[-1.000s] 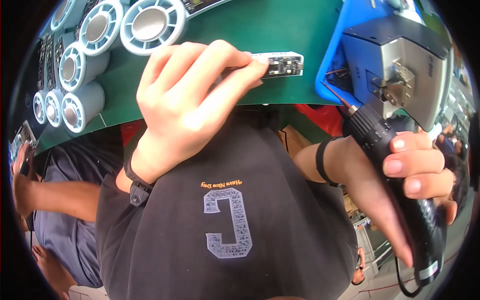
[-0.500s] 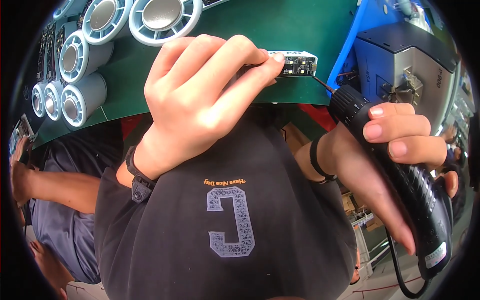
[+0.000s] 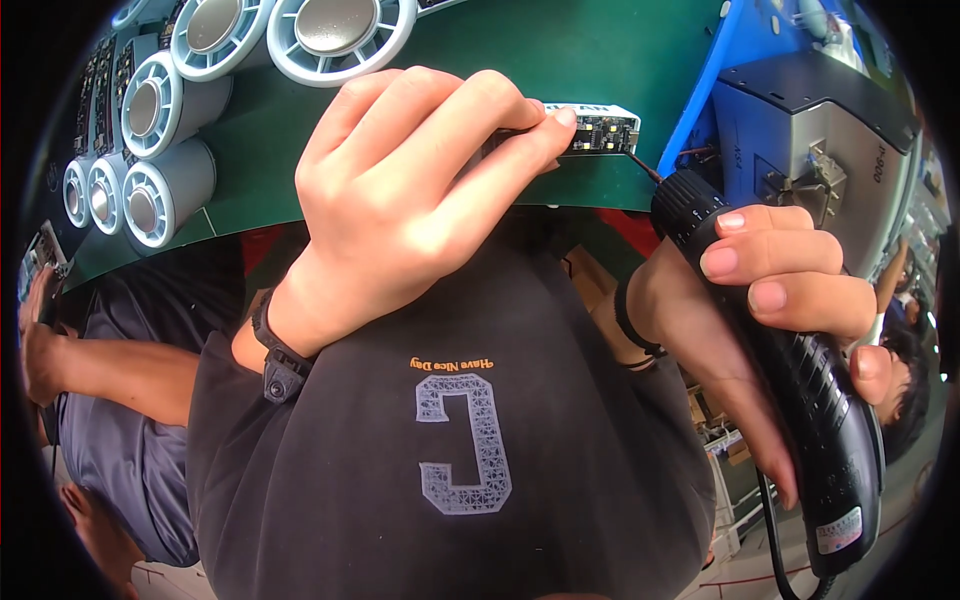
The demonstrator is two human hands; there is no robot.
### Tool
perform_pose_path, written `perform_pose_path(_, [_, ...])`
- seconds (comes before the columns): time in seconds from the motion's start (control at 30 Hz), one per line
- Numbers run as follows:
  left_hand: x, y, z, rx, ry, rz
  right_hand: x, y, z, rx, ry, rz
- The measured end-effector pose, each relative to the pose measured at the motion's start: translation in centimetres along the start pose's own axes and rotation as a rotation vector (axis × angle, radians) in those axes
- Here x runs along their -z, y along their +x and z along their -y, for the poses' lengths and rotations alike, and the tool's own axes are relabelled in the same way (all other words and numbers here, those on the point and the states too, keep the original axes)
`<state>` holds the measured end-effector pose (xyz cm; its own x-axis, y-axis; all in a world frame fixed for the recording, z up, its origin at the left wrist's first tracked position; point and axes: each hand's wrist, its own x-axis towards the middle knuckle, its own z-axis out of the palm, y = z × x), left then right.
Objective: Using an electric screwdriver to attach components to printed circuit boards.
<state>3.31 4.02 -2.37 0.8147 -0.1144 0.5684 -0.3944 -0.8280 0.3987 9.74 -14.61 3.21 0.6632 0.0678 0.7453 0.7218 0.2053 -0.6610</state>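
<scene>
My left hand [image 3: 400, 190] is closed, pinching a slim white housing with a black circuit board [image 3: 600, 135] on its front face. Its fingers and thumb cover the left part of that piece. In my right hand [image 3: 785, 265] is a black corded electric screwdriver [image 3: 800, 385], fingers wrapped round its body. The thin bit points up and left, and its tip meets the lower edge of the board near the right end. Whether a screw sits at the tip is too small to tell.
White round housings with silver discs [image 3: 323, 25] stand at the left of the green table [image 3: 560, 50], with dark board strips [image 3: 98, 90] beyond them. On the right are a blue edge [image 3: 695, 95] and a grey machine with a black top [image 3: 815, 75]. Another person's arm [image 3: 110, 365] shows far left.
My right hand and the screwdriver have shifted slightly left, bringing the bit's tip further along the board's lower edge. The left hand still pinches the piece, a little further right.
</scene>
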Motion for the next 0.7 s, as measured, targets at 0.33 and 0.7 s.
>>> perform_pose_path(0.33, [1.1,0.8,-0.2,-0.057,0.006,0.100,1.9,2.0,1.8,0.128,-0.041,-0.300])
perform_pose_path(0.7, [-0.2,0.0,-1.0,0.042,-0.219,-0.052,10.1,6.9,1.3,0.139,-0.573,-0.319])
